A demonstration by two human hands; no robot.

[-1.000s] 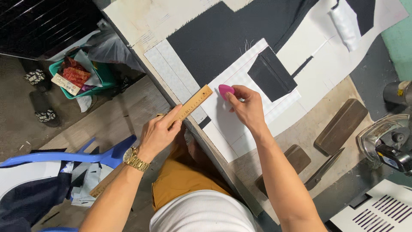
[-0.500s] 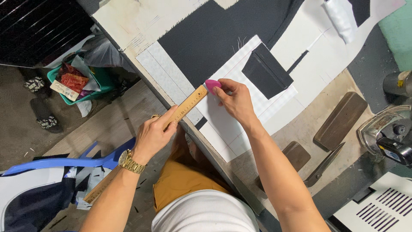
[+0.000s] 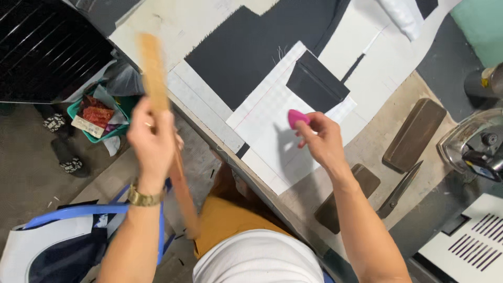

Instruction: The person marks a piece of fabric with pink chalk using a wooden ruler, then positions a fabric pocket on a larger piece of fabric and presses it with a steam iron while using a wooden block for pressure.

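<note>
Head view: the left hand (image 3: pixel 152 140) gripped a long wooden ruler (image 3: pixel 157 94), raised off the table (image 3: pixel 377 152) and blurred. The right hand (image 3: pixel 322 139) pinched a pink tailor's chalk (image 3: pixel 296 117) at its fingertips, above the white gridded fabric (image 3: pixel 267 126). A small black fabric piece (image 3: pixel 317 81) lay just beyond the chalk. Scissors (image 3: pixel 398 191) lay well apart.

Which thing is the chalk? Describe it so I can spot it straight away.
Find the white gridded sheet on the worktable. Just above it the right hand pinches the tailor's chalk at its fingertips. It is small, rounded and bright pink, the only pink thing among black and white fabric.
</note>
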